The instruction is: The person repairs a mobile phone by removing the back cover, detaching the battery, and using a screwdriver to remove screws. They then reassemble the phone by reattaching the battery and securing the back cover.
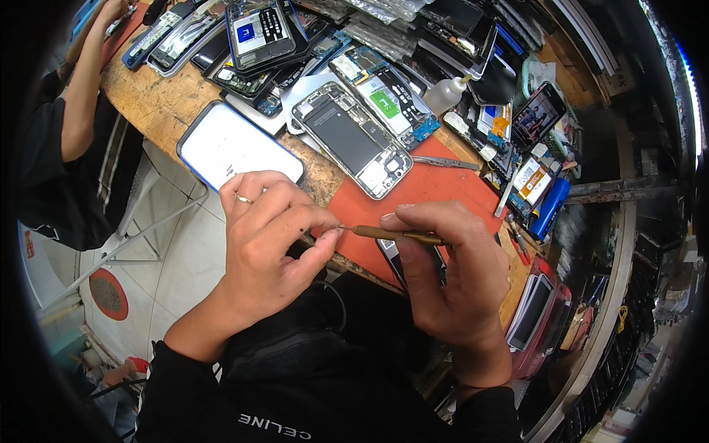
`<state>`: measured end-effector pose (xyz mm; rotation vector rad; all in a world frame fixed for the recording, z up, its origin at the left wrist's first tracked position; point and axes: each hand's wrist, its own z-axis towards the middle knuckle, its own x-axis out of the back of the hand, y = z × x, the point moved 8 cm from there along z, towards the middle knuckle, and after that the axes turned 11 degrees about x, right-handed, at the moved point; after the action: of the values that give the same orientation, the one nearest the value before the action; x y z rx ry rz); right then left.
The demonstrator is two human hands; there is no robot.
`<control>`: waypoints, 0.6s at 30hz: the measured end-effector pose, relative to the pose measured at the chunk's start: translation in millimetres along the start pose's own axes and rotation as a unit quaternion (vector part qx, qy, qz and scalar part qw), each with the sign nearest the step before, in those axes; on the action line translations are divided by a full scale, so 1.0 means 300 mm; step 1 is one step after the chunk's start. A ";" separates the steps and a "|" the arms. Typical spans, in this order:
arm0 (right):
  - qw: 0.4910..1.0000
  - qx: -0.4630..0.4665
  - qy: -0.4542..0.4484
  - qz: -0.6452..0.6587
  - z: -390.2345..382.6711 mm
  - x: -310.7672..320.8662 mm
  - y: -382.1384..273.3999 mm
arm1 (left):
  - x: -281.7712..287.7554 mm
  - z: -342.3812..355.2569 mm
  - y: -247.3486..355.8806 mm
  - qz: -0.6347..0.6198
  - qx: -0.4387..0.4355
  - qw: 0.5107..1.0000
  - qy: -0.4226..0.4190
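Observation:
My right hand (461,273) holds a slim screwdriver (369,232) with a brown-gold handle, its shaft pointing left. At the tip, the thumb and forefinger of my left hand (269,244) are pinched together; whatever they hold, if anything, is too small to make out. Just beyond my hands lies an opened phone (347,133), its battery and inner parts exposed. A second phone or dark part (395,258) is partly hidden under my right hand. By my left knuckles rests a phone with a lit white screen (236,144).
An orange-red mat (443,188) covers part of the wooden bench (151,96). Metal tweezers (447,162) lie on it. Opened phones (258,33) and parts pile up behind, beside a white squeeze bottle (447,94). A phone showing a picture (539,114) leans at right. Another person's arm (83,96) is at far left.

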<state>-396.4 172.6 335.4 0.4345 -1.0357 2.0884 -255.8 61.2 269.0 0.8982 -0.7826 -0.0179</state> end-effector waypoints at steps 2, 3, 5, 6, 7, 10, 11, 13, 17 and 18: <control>1.000 -0.015 -0.011 -0.004 0.000 -0.001 0.000 | -0.002 0.000 -0.001 0.001 -0.002 1.000 0.004; 0.999 -0.031 -0.022 -0.006 -0.001 -0.001 -0.005 | -0.002 -0.001 -0.002 0.002 -0.002 1.000 0.006; 0.998 -0.047 -0.032 -0.008 -0.004 -0.003 -0.004 | -0.001 -0.001 -0.001 0.002 -0.001 1.000 0.004; 0.998 -0.047 -0.031 -0.008 -0.003 -0.002 -0.003 | 0.000 0.000 0.001 0.002 -0.001 1.000 0.003; 0.998 -0.047 -0.031 -0.008 -0.003 -0.001 -0.004 | 0.000 0.000 0.002 0.002 -0.002 1.000 0.003; 0.998 -0.047 -0.030 -0.009 -0.004 -0.002 -0.003 | -0.001 -0.002 -0.001 0.002 -0.003 1.000 0.006; 0.998 -0.048 -0.029 -0.009 -0.005 -0.002 -0.002 | -0.002 -0.003 -0.002 0.003 -0.003 1.000 0.008; 0.998 -0.049 -0.027 -0.009 -0.007 -0.004 0.000 | -0.001 -0.005 -0.003 0.005 -0.004 1.000 0.010; 0.998 -0.050 -0.027 -0.007 -0.007 -0.007 0.002 | 0.001 -0.007 -0.005 0.003 -0.004 1.000 0.010; 0.998 -0.048 -0.028 -0.009 -0.006 -0.007 0.000 | 0.002 -0.007 -0.005 0.001 -0.003 1.000 0.009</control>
<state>-395.1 173.0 333.0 0.4560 -1.1547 2.0111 -253.6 61.4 267.6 0.8905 -0.7669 -0.0096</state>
